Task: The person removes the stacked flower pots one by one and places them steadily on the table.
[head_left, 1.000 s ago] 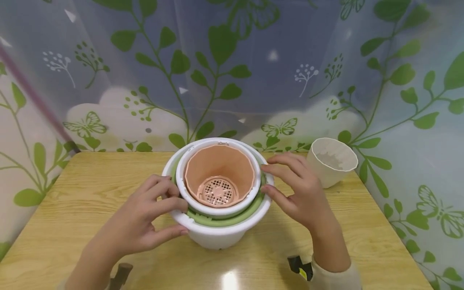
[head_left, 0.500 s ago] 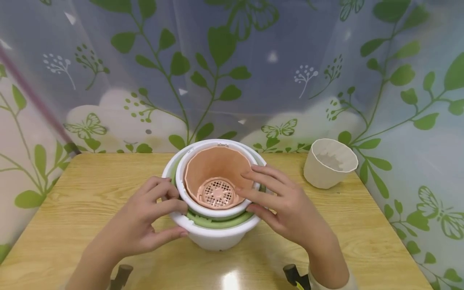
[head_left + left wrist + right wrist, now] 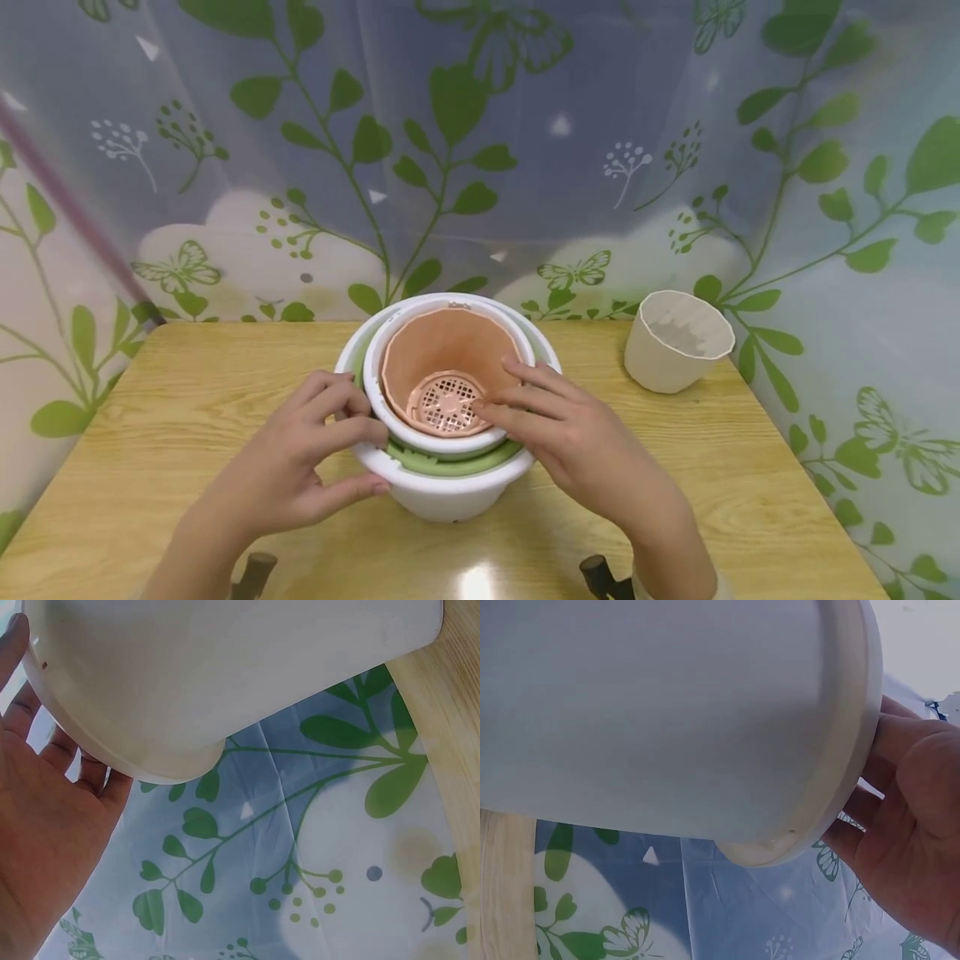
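Observation:
Nested flowerpots stand in the middle of the table. The largest is a white flowerpot [image 3: 442, 497], with a green flowerpot [image 3: 450, 463] inside it. Within these sits a smaller white-rimmed pot [image 3: 373, 335], and innermost is a peach flowerpot [image 3: 442, 342] with a slotted base. My left hand [image 3: 292, 458] grips the large white pot's rim at the left, fingers hooked over it and thumb outside. My right hand [image 3: 573, 446] reaches over the right rim, its fairly straight fingers inside the peach pot. Its thumb is hidden. Both wrist views show the large pot's outer wall.
A cream flowerpot [image 3: 667, 367] stands apart at the table's back right corner. The wooden table [image 3: 187, 375] ends against a curtain [image 3: 525, 183] printed with leaves. A dark wrist mount [image 3: 255, 575] shows below my left forearm, another [image 3: 600, 575] by the right.
My right hand has moved left from the large pot's right rim, and its fingers now reach into the peach pot. The left hand keeps its place. The view has shifted slightly.

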Motion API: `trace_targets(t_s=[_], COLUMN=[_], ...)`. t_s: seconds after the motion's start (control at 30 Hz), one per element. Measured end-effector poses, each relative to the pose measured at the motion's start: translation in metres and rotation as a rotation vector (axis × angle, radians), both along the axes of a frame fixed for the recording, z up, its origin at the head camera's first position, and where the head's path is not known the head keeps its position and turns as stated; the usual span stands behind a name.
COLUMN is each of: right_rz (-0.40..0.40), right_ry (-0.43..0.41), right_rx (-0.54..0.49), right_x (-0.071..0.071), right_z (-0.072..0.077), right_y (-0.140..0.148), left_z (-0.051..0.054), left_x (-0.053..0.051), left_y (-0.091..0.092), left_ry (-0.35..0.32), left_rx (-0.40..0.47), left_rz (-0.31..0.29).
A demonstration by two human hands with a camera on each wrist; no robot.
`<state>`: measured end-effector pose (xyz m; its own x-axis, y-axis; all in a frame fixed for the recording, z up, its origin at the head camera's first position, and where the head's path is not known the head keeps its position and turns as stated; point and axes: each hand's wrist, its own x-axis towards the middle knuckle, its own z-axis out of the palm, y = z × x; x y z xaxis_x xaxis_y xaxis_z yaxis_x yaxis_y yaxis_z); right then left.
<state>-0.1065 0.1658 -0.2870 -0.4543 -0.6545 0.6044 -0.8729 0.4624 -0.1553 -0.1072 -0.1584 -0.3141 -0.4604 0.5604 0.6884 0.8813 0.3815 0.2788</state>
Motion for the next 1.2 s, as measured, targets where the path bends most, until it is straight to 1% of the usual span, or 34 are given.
trace_targets(t_s=[0.13,0.37,0.53,0.67,0.87,1.03,1.2], right_rz=[0.001,0.013,0.026,0.03,0.013,0.02,0.043], right_ry=[-0.002,0.004,0.002,-0.004,-0.005,0.02,0.054], right_rx=[-0.005,-0.016,-0.023,-0.034,-0.036,-0.061,-0.106], right_x=[0.0,-0.003,-0.004,-0.005,-0.005,-0.004,-0.005], right_z=[0.001,0.006,0.007,0.007,0.002,-0.001,0.001], right_y=[-0.003,-0.007,-0.009,-0.009,-0.008,-0.008,-0.009], left_z=[0.002,0.006,0.007,0.005,0.0,-0.004,-0.005], left_x=[0.001,0.001,0.001,0.0,0.0,0.0,-0.001], left_y=[-0.002,-0.004,-0.005,-0.004,-0.002,-0.001,-0.001], left_ry=[-0.007,-0.002,0.006,0.003,-0.024,-0.048,-0.07], left_rx=[-0.003,0.001,0.007,0.024,0.044,0.062,0.089], left_rz=[0.009,0.016,0.016,0.009,0.004,0.013,0.007])
